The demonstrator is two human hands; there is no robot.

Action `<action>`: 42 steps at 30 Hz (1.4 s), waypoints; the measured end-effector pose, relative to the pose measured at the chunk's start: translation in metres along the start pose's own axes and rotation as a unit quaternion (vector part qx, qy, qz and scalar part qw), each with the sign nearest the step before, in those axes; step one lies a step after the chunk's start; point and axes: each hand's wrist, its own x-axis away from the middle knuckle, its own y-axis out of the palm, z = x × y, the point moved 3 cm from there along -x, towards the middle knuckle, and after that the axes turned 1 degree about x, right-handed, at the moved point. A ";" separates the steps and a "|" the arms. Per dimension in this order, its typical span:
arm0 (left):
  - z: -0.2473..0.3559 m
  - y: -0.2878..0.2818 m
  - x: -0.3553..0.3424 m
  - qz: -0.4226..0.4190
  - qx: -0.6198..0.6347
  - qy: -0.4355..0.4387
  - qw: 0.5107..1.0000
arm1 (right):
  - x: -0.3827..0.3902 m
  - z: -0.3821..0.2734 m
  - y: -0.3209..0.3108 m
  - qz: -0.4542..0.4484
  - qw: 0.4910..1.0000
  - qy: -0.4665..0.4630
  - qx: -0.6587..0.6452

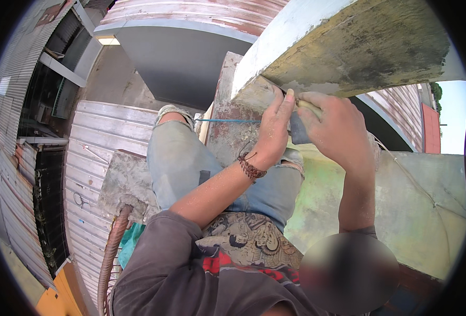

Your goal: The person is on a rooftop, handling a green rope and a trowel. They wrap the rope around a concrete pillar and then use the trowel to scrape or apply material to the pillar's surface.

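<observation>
My left hand has its fingers stretched out together, laid against the lower corner of a weathered concrete slab. A braided bracelet circles that wrist. Close beside it, my right hand is curled around a tool with a yellowish handle. A flat grey piece shows between the two hands, maybe the tool's blade; my fingers hide part of it. The tool's far end, at the slab's edge, cannot be made out.
I sit with knees apart on a rough concrete ledge. A thin blue cord runs from my left knee toward my hands. Below left lies a corrugated metal roof. A ribbed reddish bar stands by the ledge. A greenish wall is at right.
</observation>
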 end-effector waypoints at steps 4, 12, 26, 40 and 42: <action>-0.013 -0.009 -0.004 0.000 0.002 -0.080 0.997 | -0.014 0.009 0.039 -0.060 0.997 0.024 0.036; -0.008 -0.013 -0.003 -0.041 -0.032 -0.080 0.995 | -0.004 0.002 0.016 -0.008 0.999 0.045 -0.016; -0.022 -0.015 -0.006 0.010 -0.058 -0.002 0.998 | 0.004 0.003 0.021 0.032 0.995 0.054 -0.074; -0.008 0.000 0.001 -0.065 -0.002 -0.047 0.997 | 0.012 0.006 0.017 0.006 0.997 0.075 -0.034; -0.013 -0.004 0.001 -0.090 -0.012 -0.080 0.993 | 0.010 0.011 0.019 0.011 0.997 0.076 -0.028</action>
